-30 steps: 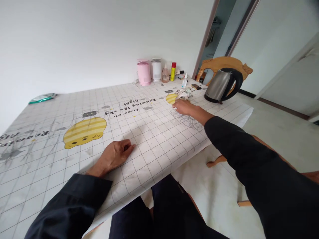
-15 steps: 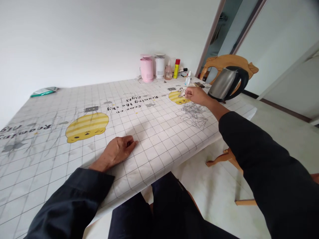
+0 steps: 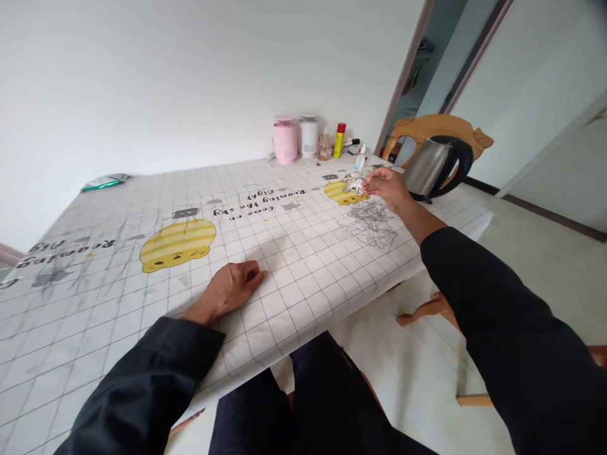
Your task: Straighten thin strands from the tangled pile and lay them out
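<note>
A: ok so what was each hand up to?

B: The left hand was just resting on the worktop, a bit below and left of the middle of the frame. Loose curl, fingers tucked in, thumb up by the index finger. The right hand was stretched out to the right of centre, fingertips right at a crumpled whitish cloth.

A: Pinching it, or nah?

B: Honestly couldn't tell. Fingers were bent and looked a little apart, but the contact spot was too small to make out. The cloth itself sat upper right of centre, partly over a yellow striped bear print.

A: And that mess under the wrist?

B: A tangle of thin dark lines, just below the right hand. Thread or scribble, no telling from that view.

A: Anything else around?

B: Yeah, a steel kettle in the upper right, near the hand, with a wooden chair behind it. Along the wall, top centre: a pink canister, a white one beside it, and a red-capped yellow can. Green packet was way off at the left, well apart from both hands.
</note>
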`<state>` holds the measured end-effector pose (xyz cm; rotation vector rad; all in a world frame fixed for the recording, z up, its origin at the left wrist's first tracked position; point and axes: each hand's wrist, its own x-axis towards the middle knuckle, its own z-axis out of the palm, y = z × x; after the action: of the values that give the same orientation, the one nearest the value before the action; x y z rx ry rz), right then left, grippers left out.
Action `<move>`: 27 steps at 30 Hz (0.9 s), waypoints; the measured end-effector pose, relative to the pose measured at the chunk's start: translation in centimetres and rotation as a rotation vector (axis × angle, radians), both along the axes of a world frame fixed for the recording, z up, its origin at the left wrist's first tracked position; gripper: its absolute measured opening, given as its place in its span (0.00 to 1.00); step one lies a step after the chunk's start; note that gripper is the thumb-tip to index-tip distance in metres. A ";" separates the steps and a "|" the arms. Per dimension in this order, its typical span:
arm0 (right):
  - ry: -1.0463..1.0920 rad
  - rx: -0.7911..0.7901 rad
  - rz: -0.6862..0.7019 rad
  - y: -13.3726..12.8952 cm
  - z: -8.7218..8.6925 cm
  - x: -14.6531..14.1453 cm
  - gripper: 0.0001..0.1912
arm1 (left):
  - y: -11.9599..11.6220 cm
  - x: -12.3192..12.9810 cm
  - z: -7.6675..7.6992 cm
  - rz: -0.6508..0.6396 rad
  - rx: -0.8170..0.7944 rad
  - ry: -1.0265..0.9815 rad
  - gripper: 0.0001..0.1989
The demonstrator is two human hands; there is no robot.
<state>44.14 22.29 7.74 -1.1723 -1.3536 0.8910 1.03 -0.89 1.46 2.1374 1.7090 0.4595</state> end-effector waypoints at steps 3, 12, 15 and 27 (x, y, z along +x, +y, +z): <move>0.035 0.022 -0.002 -0.2 -0.6 -0.2 0.14 | 0.0 0.0 0.0 -0.003 0.008 -0.008 0.20; 0.114 0.036 0.246 -2.0 0.0 -4.6 0.16 | -0.4 -0.1 0.0 -0.015 0.051 -0.103 0.20; 0.156 0.009 0.443 -3.7 0.4 -8.8 0.14 | -0.3 -0.3 0.1 0.065 0.153 -0.267 0.20; 0.124 -0.277 1.059 -10.7 -1.4 -24.7 0.16 | 1.7 -3.2 0.2 0.236 0.395 -0.862 0.23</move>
<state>19.46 11.63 6.33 -0.4993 -1.7850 1.9023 -2.21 0.85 1.67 1.5451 1.4006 1.6144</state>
